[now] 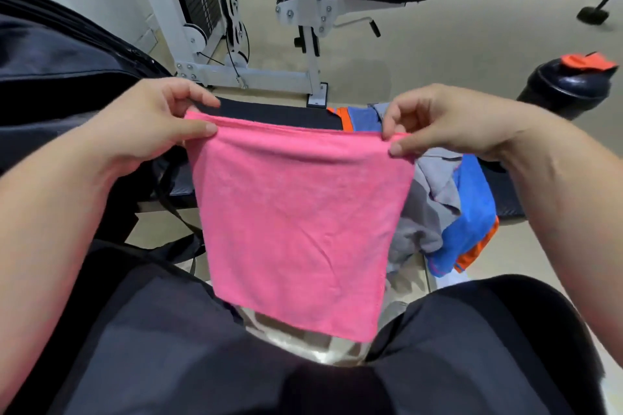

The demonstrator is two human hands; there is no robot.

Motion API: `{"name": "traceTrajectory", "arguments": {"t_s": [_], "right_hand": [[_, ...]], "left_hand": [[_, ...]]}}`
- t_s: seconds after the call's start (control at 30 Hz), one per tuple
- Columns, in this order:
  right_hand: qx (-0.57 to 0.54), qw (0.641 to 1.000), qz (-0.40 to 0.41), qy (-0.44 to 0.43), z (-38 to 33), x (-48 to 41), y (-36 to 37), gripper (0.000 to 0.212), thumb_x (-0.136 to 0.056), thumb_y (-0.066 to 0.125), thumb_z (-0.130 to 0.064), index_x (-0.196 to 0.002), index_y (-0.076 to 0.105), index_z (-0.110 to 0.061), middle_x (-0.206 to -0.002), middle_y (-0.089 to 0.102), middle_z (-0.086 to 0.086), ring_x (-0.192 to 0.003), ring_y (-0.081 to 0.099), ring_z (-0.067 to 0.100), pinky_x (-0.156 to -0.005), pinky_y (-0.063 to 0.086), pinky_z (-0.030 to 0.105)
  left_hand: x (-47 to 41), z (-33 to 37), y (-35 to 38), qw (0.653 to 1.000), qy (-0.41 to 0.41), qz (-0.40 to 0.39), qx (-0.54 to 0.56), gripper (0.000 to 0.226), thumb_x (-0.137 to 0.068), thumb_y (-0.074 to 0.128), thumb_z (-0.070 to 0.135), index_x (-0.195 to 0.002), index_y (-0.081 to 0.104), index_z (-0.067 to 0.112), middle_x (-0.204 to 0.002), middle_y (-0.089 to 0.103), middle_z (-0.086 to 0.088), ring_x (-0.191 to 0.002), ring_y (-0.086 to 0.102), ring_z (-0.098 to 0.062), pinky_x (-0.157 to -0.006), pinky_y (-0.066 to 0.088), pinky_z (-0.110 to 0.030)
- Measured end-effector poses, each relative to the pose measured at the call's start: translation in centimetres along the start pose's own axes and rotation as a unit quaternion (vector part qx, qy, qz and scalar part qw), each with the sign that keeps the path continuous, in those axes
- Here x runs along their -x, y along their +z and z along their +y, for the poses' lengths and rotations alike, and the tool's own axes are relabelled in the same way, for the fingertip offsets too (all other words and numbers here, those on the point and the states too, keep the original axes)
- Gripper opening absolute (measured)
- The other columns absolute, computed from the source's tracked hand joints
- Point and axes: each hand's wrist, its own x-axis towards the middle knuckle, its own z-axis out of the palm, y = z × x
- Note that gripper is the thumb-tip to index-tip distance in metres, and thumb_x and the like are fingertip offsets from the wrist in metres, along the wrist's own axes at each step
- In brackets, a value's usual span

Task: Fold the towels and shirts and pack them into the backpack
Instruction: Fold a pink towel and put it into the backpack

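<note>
- Two hands hold the towel (296, 212), a pink one, up at mid-frame. The left hand (158, 125) pinches its upper left corner between thumb and curled fingers, and the right hand (448, 121) pinches the upper right corner the same way.
- The towel hangs flat from that top edge over the person's lap, touching nothing else in view. The edge looks doubled, so it may already be folded once.
- It is probably light, soft and limp, with a slightly fuzzy nap. It should not slip from a pinch, but it will likely sag and skew wherever it is unsupported. It is not fragile.
- The corners, as held now, are the best places to grip. For another fold, bringing the two corners together would let the hanging weight set the crease.
- The backpack (50, 77), dark, lies at the left edge of the frame, just beside the left forearm.
- The shirts (435, 205), grey, blue and orange, lie heaped and unfolded on the bench (269, 113) at centre right.
- A bottle (569, 87) stands at the right edge.
</note>
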Motion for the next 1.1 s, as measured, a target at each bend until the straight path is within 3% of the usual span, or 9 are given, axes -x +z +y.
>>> {"name": "traceTrajectory", "arguments": {"t_s": [0.13,0.23,0.37,0.5,0.67,0.73,0.87,1.0,1.1], "right_hand": [[0.079,0.980,0.177,0.048,2.6,-4.3,0.9,0.028,-0.080,0.081,-0.004,-0.100,0.072,-0.021,-0.072,0.064,0.006,-0.061,0.054,0.011,-0.062,0.047,0.026],[0.129,0.959,0.230,0.099,3.4,-7.3,1.0,0.012,-0.079,0.082,-0.012,-0.081,0.075,-0.022,-0.076,0.072,0.006,-0.063,0.057,0.015,-0.065,0.052,0.032],[0.104,0.942,0.270,0.169,4.2,-10.8,1.2,0.012,-0.087,0.070,-0.004,-0.078,0.066,-0.012,-0.059,0.062,0.007,-0.038,0.057,0.012,-0.039,0.044,0.021],[-0.120,0.929,0.279,0.213,5.4,-14.0,1.3,0.018,-0.097,0.051,0.005,-0.102,0.052,-0.012,-0.069,0.056,0.016,-0.043,0.067,0.022,-0.031,0.043,0.022],[-0.145,0.917,0.292,0.229,6.7,-18.0,-0.5,0.020,-0.095,0.055,0.005,-0.089,0.051,-0.013,-0.076,0.058,0.020,-0.064,0.071,0.037,-0.042,0.058,0.043],[-0.143,0.920,0.294,0.218,6.9,-19.1,-1.5,0.022,-0.095,0.055,0.006,-0.083,0.052,-0.013,-0.072,0.058,0.019,-0.060,0.066,0.032,-0.049,0.060,0.046],[-0.101,0.932,0.297,0.184,7.3,-20.6,-3.5,0.026,-0.090,0.064,0.003,-0.073,0.056,-0.014,-0.067,0.057,0.010,-0.058,0.056,0.017,-0.051,0.049,0.027],[-0.076,0.932,0.314,0.164,7.9,-20.9,-4.7,0.023,-0.089,0.069,-0.002,-0.072,0.062,-0.017,-0.072,0.061,0.005,-0.065,0.057,0.014,-0.063,0.044,0.028],[-0.056,0.934,0.325,0.141,8.0,-20.0,-4.5,0.020,-0.088,0.070,-0.002,-0.073,0.064,-0.015,-0.075,0.062,0.007,-0.064,0.052,0.016,-0.058,0.044,0.026]], "left_hand": [[-1.9,-0.9,1.3,0.968,0.000,0.118,-0.224,0.012,-0.081,0.081,0.019,-0.092,0.077,0.022,-0.080,0.071,-0.005,-0.071,0.061,-0.017,-0.067,0.049,-0.031],[-3.9,-0.6,2.2,0.940,0.007,0.121,-0.319,0.006,-0.083,0.078,0.023,-0.086,0.077,0.018,-0.079,0.069,-0.001,-0.079,0.060,-0.021,-0.073,0.042,-0.029],[-7.6,-1.6,2.9,0.923,0.002,0.112,-0.367,0.013,-0.084,0.077,0.023,-0.090,0.077,0.012,-0.091,0.073,-0.010,-0.091,0.063,-0.030,-0.082,0.047,-0.033],[-10.9,-3.0,3.3,0.947,-0.086,0.121,-0.286,0.010,-0.084,0.075,0.018,-0.083,0.073,0.009,-0.084,0.071,-0.011,-0.082,0.064,-0.030,-0.072,0.050,-0.034],[-15.3,-3.4,3.6,0.978,-0.161,0.102,-0.080,0.006,-0.091,0.064,0.001,-0.087,0.060,0.001,-0.064,0.061,-0.018,-0.043,0.059,-0.025,-0.041,0.049,-0.029],[-17.1,-3.3,3.7,0.978,-0.179,0.103,0.017,0.011,-0.094,0.059,-0.004,-0.088,0.058,0.005,-0.065,0.061,-0.018,-0.051,0.066,-0.026,-0.049,0.058,-0.035],[-20.0,-4.3,3.4,0.980,-0.151,0.122,0.047,0.022,-0.092,0.062,-0.004,-0.077,0.058,0.012,-0.071,0.061,-0.013,-0.059,0.062,-0.023,-0.071,0.060,-0.040],[-20.7,-4.9,3.4,0.982,-0.103,0.154,0.022,0.020,-0.088,0.066,-0.001,-0.074,0.064,0.013,-0.078,0.065,-0.012,-0.074,0.062,-0.023,-0.068,0.054,-0.033],[-19.8,-4.7,3.8,0.983,-0.074,0.164,-0.019,0.016,-0.085,0.070,0.006,-0.075,0.068,0.018,-0.076,0.066,-0.007,-0.072,0.061,-0.020,-0.068,0.051,-0.031]]}}
